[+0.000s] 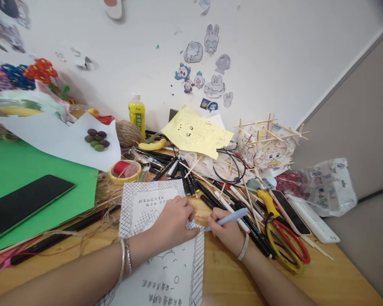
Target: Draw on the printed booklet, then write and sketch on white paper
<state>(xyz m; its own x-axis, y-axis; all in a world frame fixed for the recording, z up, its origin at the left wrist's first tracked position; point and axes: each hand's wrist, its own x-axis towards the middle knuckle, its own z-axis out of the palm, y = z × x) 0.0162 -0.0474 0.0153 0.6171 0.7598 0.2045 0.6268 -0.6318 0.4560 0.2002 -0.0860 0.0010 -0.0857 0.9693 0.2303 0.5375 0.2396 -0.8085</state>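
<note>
A sheet of white paper [185,272] with black line drawings, handwritten characters and a hatched border lies on the wooden table. My left hand [174,221] rests on it, fingers loosely bent and thumb stretched out, holding nothing I can see. Beside the sheet's right edge, my right hand [225,229] is closed around a light blue pen [231,216]. Its tip points left, close to the paper's border and my left thumb; I cannot tell whether it touches. Part of the drawing is hidden under my left hand and forearm.
Many black markers [187,178] and sticks are heaped behind the paper. Scissors [285,246], a pink-edged phone [290,212] and a white bar [315,219] lie right. Left are tape [137,172], a black phone [28,204] and green card [83,182]. A yellow bottle [137,114] stands behind.
</note>
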